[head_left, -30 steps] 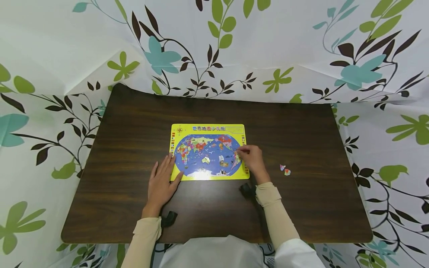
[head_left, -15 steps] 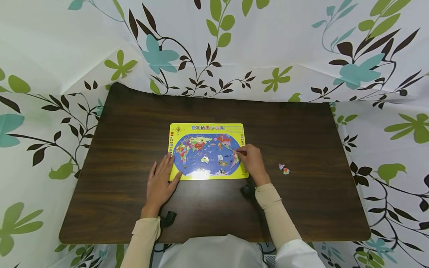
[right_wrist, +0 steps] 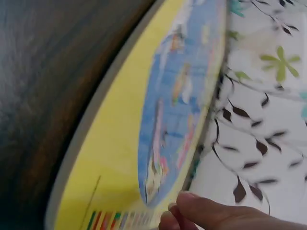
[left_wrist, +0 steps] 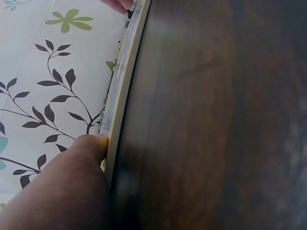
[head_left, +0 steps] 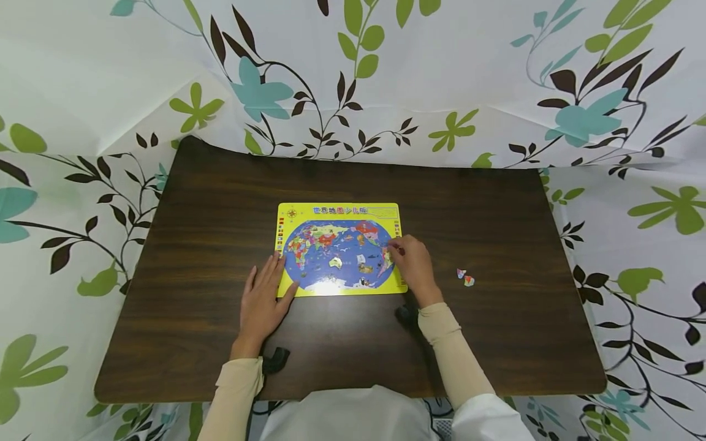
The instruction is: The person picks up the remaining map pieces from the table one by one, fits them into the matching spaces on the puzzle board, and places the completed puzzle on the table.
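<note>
A yellow-bordered world map puzzle board [head_left: 342, 288] lies flat on the dark table, its blue oval map full of coloured land shapes. My left hand [head_left: 263, 306] rests at its lower left corner, fingers extended on the left edge; in the left wrist view the thumb [left_wrist: 91, 146] touches the board's near edge. Over the map's right side, my right hand [head_left: 415, 264] pinches a small puzzle piece, mostly hidden by the fingertips. The right wrist view shows thumb and fingers [right_wrist: 211, 211] together beside the board's flag strip.
Two small loose puzzle pieces, one pinkish [head_left: 461, 273] and one red and green [head_left: 469, 281], lie on the wood table [head_left: 513, 318] right of the board. Black straps [head_left: 276, 361] hang at the wrists. A leaf-patterned cloth [head_left: 353, 122] surrounds the table.
The right hand's fingertips shift slightly at the map's right side and stay pinched. The left hand keeps its place on the board. The whole head view drifts slightly left.
</note>
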A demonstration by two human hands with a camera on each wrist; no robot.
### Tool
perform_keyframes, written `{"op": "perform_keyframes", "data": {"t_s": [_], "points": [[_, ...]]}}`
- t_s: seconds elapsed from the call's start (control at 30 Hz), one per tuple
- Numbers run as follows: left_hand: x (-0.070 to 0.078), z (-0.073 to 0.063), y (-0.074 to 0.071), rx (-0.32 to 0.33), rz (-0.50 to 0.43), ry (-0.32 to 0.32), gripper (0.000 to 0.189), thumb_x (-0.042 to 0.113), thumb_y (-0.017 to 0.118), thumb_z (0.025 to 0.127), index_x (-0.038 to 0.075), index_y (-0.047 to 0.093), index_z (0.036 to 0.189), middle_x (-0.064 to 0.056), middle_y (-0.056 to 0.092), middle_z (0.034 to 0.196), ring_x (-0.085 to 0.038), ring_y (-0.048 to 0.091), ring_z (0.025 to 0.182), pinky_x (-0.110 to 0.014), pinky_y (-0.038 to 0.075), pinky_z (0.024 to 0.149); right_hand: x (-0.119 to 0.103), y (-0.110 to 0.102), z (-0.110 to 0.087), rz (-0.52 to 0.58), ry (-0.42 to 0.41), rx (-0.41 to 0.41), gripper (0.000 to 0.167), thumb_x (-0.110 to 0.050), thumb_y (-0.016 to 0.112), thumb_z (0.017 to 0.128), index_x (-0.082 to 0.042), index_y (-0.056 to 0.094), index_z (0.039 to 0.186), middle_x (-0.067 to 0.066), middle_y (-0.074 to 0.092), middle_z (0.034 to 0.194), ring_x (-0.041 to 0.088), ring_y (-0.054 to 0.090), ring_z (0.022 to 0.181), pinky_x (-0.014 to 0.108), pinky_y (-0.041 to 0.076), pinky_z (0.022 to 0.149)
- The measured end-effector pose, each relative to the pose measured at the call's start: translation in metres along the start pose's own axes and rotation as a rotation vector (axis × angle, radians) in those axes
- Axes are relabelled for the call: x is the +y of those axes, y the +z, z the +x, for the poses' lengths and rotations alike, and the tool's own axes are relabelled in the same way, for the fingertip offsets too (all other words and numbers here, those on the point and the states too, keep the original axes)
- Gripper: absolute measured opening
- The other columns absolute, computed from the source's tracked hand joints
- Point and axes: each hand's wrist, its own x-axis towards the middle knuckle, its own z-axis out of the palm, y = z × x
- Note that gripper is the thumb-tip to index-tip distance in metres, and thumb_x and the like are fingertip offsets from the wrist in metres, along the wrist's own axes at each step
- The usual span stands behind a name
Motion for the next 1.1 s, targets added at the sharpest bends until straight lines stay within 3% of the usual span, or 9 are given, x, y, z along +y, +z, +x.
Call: {"op": "perform_keyframes", "data": {"t_s": [0.17,0.33,0.43,0.57,0.8,1.1], "points": [[-0.002,0.001,-0.003,0.009,0.004,0.004,0.074,0.048,0.057,0.103,0.012,0.033,0.163,-0.007,0.026,0.170,-0.027,0.027,0.156,-0.048,0.005,0.128,0.022,-0.016,-0.021,0.095,0.055,0.191,0.021,-0.011,0.068,0.101,0.000,0.076,0.117,0.017,0.070,0.104,0.030,0.066,0.088,0.043,0.055,0.075],[-0.004,0.000,-0.006,0.014,0.006,-0.005,0.074,0.049,0.057,0.104,0.013,0.032,0.164,-0.007,0.026,0.170,-0.026,0.025,0.156,-0.048,0.003,0.128,0.061,-0.043,-0.045,0.054,0.185,0.335,0.024,-0.009,0.067,0.101,0.004,0.073,0.120,0.023,0.067,0.108,0.036,0.067,0.090,0.049,0.054,0.076],[-0.006,-0.002,-0.007,0.016,0.006,-0.008,0.074,0.048,0.057,0.104,0.012,0.032,0.164,-0.008,0.026,0.170,-0.027,0.025,0.156,-0.047,0.003,0.128,0.080,-0.054,-0.057,0.009,0.245,0.334,0.031,-0.014,0.070,0.100,0.006,0.072,0.123,0.026,0.067,0.111,0.038,0.067,0.089,0.053,0.054,0.078],[-0.006,-0.006,-0.006,0.007,-0.002,-0.014,0.074,0.048,0.056,0.104,0.012,0.032,0.164,-0.008,0.025,0.170,-0.027,0.025,0.156,-0.047,0.002,0.128,0.094,-0.059,-0.068,-0.028,0.259,0.298,0.034,-0.016,0.075,0.097,0.006,0.073,0.122,0.028,0.067,0.107,0.039,0.066,0.087,0.052,0.053,0.075],[-0.004,-0.003,-0.003,0.014,0.000,-0.005,0.074,0.050,0.056,0.104,0.013,0.031,0.164,-0.006,0.025,0.171,-0.025,0.024,0.157,-0.046,0.002,0.128,0.099,-0.065,-0.066,-0.020,0.258,0.328,0.022,-0.013,0.078,0.094,0.002,0.079,0.111,0.023,0.070,0.102,0.033,0.067,0.081,0.034,0.048,0.066],[-0.001,-0.001,0.000,-0.013,-0.001,-0.006,0.075,0.051,0.055,0.104,0.013,0.031,0.164,-0.005,0.024,0.171,-0.024,0.023,0.157,-0.047,0.002,0.128,0.097,-0.069,-0.060,0.046,0.323,0.299,0.016,-0.009,0.076,0.094,0.005,0.073,0.102,0.023,0.074,0.097,0.030,0.069,0.083,0.012,0.042,0.062]]}}
